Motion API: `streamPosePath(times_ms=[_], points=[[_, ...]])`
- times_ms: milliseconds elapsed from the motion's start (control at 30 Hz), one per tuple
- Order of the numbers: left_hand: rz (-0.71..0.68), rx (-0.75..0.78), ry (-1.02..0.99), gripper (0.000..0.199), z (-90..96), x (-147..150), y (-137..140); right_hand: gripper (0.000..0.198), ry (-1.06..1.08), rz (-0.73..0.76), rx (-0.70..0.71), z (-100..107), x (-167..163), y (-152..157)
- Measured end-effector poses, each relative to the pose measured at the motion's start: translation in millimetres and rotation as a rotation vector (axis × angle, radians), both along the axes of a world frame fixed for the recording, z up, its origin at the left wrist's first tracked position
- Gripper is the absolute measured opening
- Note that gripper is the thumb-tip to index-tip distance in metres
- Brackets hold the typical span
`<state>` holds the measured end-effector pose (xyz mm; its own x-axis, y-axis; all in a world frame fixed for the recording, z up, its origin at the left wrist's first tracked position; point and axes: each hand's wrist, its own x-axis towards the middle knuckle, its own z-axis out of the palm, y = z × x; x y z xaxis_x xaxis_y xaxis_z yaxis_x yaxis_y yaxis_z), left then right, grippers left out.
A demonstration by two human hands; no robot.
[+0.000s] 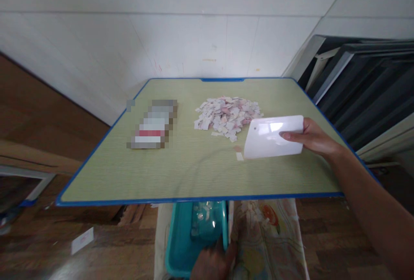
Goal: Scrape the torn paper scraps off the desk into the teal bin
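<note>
- Table (155,176): before you, spreading toward 12 o'clock.
- Teal bin (171,245): 6 o'clock; your left hand (211,265) blurs beside it, grip unclear.
- Paper pile (226,116): toward 1.
- Glossy white scraper (267,144): 3 o'clock, long axis 9-to-3, slanted holed end pointing 9; your right hand (312,136) pinches its other end, thumb on top.
- Floor card (83,240): 8 o'clock, reddish print too blurred to read.

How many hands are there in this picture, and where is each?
2. The right hand holds a flat white piece over the green tabletop; the left hand, blurred, is lower, by the teal basin. Any others would be hidden.
</note>
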<state>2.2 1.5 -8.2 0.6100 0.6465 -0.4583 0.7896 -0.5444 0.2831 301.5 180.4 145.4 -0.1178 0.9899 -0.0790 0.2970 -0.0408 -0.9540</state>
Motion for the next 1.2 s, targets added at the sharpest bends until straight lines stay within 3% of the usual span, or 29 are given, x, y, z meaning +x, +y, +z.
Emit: streamPosePath(times_ms=[300,500,700,867,1200], points=[[0.000,0.041,-0.034,0.042,-4.5,-2.0,-2.8,0.021,-0.019,0.048,-0.070,3.9,-9.7,-0.9],[-0.010,0.023,-0.048,0.051,-6.5,-3.0,-3.7,0.018,0.053,-0.090,-0.018,4.3,-9.8,-1.8],[0.001,0.034,-0.037,0.044,-7.6,-2.2,-2.3,0.016,0.042,-0.058,-0.095,5.2,-9.8,-1.7],[0.001,0.021,-0.044,0.050,-8.0,-2.4,-2.7,0.019,0.043,-0.189,-0.013,5.2,-1.7,-2.2],[-0.021,0.028,-0.003,0.036,-6.2,-3.5,-1.4,0.018,-0.005,-0.010,-0.054,-1.1,-26.6,0.5]])
